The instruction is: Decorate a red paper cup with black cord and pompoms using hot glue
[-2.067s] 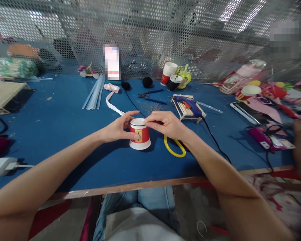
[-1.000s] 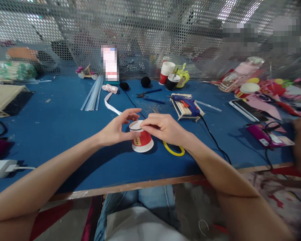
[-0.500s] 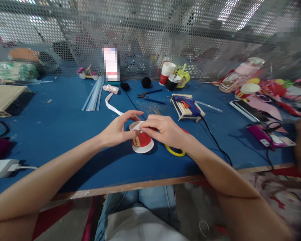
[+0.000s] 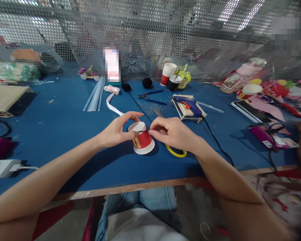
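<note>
Cord [image 4: 143,131], black and thin, is stretched level across the near side of an upside-down red-and-white paper cup [image 4: 144,140], near its top. The cord is pinched by the right hand [image 4: 175,134], just right of the cup. Between the 2 hands the cup, axis nearly upright, is gripped by the left hand [image 4: 114,133] above the blue surface [image 4: 102,170]; contact cannot be told.

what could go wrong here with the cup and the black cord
The thin black cord might slip off the tilted, upside-down red and white paper cup, being close to its narrow end. The cup could tip if the left hand loosens. The right hand may snag the yellow-handled scissors lying partly beneath it.
</note>
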{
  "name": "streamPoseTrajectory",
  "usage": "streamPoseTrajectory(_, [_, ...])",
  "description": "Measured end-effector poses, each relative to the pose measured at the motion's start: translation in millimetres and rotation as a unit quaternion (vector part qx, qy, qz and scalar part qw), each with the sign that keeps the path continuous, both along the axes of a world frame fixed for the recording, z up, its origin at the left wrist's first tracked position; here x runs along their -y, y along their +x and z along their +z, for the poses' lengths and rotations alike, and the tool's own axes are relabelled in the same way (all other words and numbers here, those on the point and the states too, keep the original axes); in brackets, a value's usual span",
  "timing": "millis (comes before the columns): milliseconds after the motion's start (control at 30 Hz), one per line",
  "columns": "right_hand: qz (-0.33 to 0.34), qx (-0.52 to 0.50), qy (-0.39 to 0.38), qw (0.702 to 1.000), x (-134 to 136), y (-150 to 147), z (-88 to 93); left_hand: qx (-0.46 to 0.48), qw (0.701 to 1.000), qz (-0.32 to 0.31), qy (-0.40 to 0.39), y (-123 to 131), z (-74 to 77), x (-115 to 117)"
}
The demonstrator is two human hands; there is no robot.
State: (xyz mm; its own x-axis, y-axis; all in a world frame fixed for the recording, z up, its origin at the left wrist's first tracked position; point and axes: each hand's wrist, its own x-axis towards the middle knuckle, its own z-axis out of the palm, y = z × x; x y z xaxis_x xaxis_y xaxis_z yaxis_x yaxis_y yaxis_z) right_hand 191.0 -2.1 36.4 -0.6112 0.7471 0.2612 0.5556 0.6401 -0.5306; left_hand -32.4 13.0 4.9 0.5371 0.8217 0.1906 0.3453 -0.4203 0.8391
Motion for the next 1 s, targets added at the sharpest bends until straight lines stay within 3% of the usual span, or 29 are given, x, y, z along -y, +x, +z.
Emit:
streamPoseTrajectory(100, [-0.003, 0.058, -0.057, 0.997, -1, 4, 2.8, 0.013, 1.0, 0.001, 0.002, -1, -2.4, 0])
streamPoseTrajectory(200, [-0.01, 0.087, -0.064, 0.994, -7, 7, -0.3, 0.042, 0.999, -0.004, 0.027, 1, -4.4, 3])
streamPoseTrajectory(367, [-0.017, 0.088, -0.063, 0.994, -14, 10, -10.1, 0.046, 0.992, -0.015, 0.113, 6, -7.3, 8])
streamPoseTrajectory(467, [-0.053, 0.058, -0.114, 0.99, -13, 11, -9.3, 0.03, 0.992, -0.005, 0.122, 6, -10.2, 7])
streamPoseTrajectory(567, [-0.141, -0.032, -0.134, 0.98, -18, 21, -0.7, 0.041, 0.994, 0.004, 0.097, 3, -13.2, 2])
streamPoseTrajectory(667, [-0.32, -0.079, 0.041, 0.943, -37, 48, 6.6, 0.053, 0.996, 0.001, 0.076, 0, -14.1, -1])
streamPoseTrajectory(700, [-0.384, -0.057, 0.108, 0.915, -45, 60, 6.5, 0.055, 0.996, -0.001, 0.071, -1, -13.8, -2])
streamPoseTrajectory(767, [-0.445, 0.053, 0.147, 0.882, -63, 85, 1.5, 0.054, 0.997, -0.004, 0.063, -2, -12.7, -3])
streamPoseTrajectory(900, [-0.433, 0.272, 0.058, 0.857, -88, 119, -18.2, 0.04, 0.998, -0.008, 0.054, -5, -9.8, -5])
streamPoseTrajectory(1000, [-0.43, 0.295, 0.046, 0.852, -95, 125, -27.7, 0.035, 0.998, -0.012, 0.043, -7, -7.7, -6])
